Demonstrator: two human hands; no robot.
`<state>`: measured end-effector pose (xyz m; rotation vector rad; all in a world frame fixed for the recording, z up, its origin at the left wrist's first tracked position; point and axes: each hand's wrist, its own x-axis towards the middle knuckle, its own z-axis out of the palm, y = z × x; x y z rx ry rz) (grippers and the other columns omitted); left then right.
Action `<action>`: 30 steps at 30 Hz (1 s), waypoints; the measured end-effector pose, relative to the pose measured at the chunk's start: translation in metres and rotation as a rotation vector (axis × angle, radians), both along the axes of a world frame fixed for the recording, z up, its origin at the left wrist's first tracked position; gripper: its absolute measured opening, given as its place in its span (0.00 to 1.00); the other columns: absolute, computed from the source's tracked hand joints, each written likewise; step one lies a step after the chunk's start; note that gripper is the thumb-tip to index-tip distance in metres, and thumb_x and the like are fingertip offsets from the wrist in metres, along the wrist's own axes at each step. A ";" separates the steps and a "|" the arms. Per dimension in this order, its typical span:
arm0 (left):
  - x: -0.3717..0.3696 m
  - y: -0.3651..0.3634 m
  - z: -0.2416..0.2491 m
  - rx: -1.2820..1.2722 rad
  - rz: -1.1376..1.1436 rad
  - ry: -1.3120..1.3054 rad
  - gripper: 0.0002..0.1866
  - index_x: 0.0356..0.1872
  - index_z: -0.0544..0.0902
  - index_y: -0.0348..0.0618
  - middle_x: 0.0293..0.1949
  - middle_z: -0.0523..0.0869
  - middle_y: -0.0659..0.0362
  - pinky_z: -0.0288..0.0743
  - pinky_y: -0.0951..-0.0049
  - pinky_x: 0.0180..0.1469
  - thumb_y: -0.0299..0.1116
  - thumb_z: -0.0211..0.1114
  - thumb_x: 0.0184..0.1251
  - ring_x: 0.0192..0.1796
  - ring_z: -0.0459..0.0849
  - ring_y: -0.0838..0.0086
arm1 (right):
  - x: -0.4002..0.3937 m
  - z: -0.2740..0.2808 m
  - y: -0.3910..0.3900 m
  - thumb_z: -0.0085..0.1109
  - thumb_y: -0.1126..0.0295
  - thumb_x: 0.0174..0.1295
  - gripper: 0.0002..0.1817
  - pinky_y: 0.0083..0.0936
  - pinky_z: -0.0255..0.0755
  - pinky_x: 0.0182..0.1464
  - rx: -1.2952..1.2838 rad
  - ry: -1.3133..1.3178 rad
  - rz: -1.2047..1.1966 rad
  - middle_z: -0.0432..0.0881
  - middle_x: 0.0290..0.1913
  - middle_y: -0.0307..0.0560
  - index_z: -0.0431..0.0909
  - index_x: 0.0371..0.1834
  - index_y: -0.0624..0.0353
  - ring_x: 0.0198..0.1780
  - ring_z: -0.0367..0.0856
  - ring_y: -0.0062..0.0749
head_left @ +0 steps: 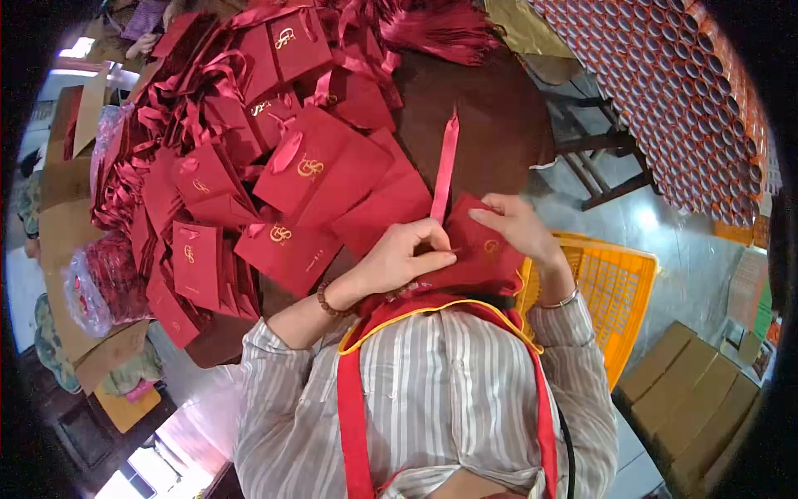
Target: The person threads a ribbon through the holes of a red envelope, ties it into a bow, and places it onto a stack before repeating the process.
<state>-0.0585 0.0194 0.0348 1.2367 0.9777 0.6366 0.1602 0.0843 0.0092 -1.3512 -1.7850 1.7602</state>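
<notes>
A small red paper bag with a gold logo is between my two hands, close to my apron. My right hand grips its upper right edge, thumb on the front face. My left hand is at the bag's left side, thumb and forefinger pinched together on what looks like a thin red cord. A pink-red ribbon stretches away from the bag over the brown tabletop. Left of my left hand lie more red bags with gold logos.
Red bags with ribbons are heaped across the table's left side. A bundle of red cords lies at the far edge. To the right are a yellow crate, stacked tubes and cardboard boxes. Another person's hand shows at upper left.
</notes>
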 end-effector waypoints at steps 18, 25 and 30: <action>-0.019 0.015 -0.005 -0.180 0.302 -0.240 0.10 0.45 0.77 0.34 0.30 0.82 0.59 0.73 0.82 0.36 0.28 0.57 0.65 0.34 0.81 0.78 | -0.016 0.012 0.002 0.53 0.69 0.62 0.11 0.19 0.66 0.34 -0.037 0.222 0.077 0.77 0.27 0.34 0.76 0.38 0.67 0.31 0.70 0.16; -0.019 0.007 -0.018 -0.172 0.358 -0.282 0.07 0.40 0.78 0.36 0.36 0.84 0.55 0.74 0.76 0.45 0.27 0.58 0.65 0.39 0.82 0.74 | -0.023 0.014 0.002 0.53 0.68 0.63 0.11 0.18 0.67 0.36 -0.079 0.108 0.107 0.78 0.29 0.36 0.76 0.38 0.68 0.33 0.71 0.15; -0.019 0.003 -0.014 -0.228 0.375 -0.426 0.06 0.39 0.77 0.37 0.36 0.83 0.54 0.73 0.74 0.47 0.27 0.57 0.65 0.41 0.82 0.72 | -0.033 0.016 -0.003 0.54 0.68 0.62 0.10 0.17 0.67 0.37 0.173 -0.055 0.137 0.78 0.28 0.35 0.77 0.36 0.66 0.33 0.71 0.14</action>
